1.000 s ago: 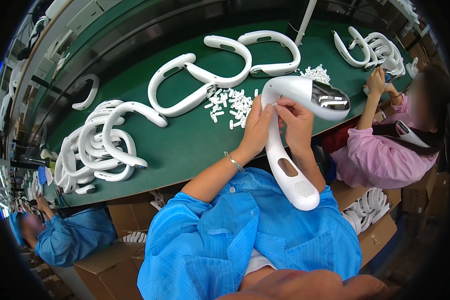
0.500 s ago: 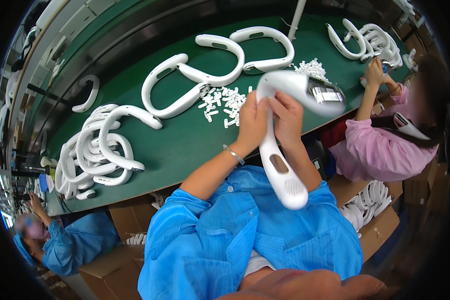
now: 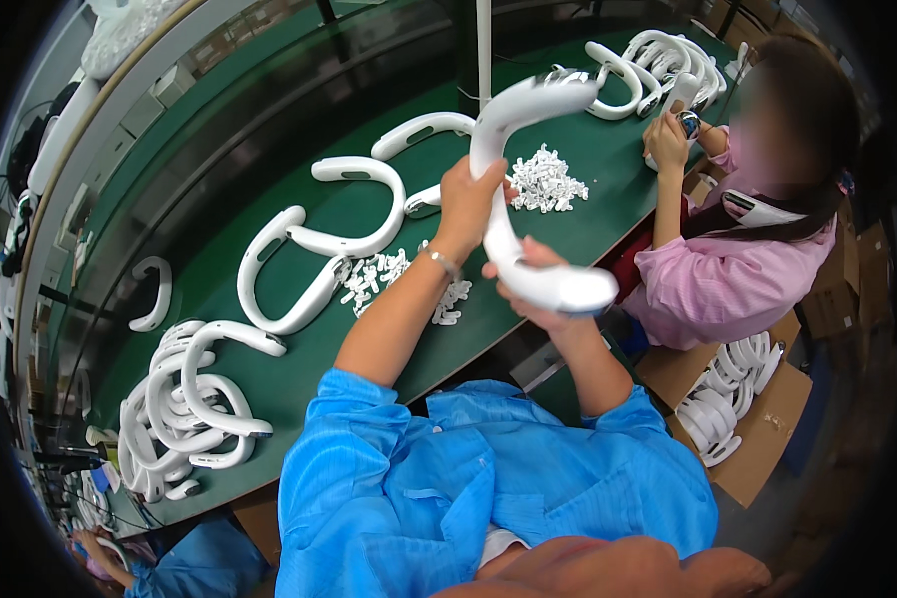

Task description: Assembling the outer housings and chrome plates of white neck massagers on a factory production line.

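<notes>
A white C-shaped neck fan (image 3: 503, 224) is held up above the bench, its ends smeared by motion. My left hand (image 3: 468, 204) is closed round its upper middle. Lower down, my right hand (image 3: 536, 284) grips it under the lower arm, fingers partly behind it. Just beyond my hands lies a heap of small white plastic parts (image 3: 548, 181). Another scatter of small white parts (image 3: 374, 277) is by my left forearm, partly hidden by it. Several neck fans, among them one at the middle (image 3: 364, 239), lie in a row to the left.
A pile of neck fans (image 3: 194, 399) sits on the left of the green bench (image 3: 319, 409). A white pole (image 3: 484, 50) rises behind. At right, a co-worker in pink (image 3: 738, 269) handles a white piece near another pile (image 3: 673, 65). Below stands a carton (image 3: 767, 439) with white fans.
The neck fan has been turned, so its lower arm now points right. My right hand has shifted down along it, away from my left. The whole view has swung rightward.
</notes>
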Demonstrator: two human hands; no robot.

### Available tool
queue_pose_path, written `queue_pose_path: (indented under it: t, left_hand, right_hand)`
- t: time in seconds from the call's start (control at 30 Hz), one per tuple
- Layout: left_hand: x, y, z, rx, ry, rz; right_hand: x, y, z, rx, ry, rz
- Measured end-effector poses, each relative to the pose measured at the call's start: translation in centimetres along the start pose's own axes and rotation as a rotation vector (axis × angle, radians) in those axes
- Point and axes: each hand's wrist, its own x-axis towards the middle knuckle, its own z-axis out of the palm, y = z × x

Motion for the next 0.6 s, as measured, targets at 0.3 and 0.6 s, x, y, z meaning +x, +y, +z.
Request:
queue_pose_path:
  t: [0.3,0.6]
  left_hand:
    - [8.5,2.0,-5.4,0.748,-0.066,-0.067]
    - [-1.6,11.8,-28.6,1.896,0.353,-0.338]
  right_hand:
    - [11.0,-17.5,-5.6,-0.139,0.352,-0.818]
    - [15.8,-32.6,-21.0,-0.644,1.314,-1.325]
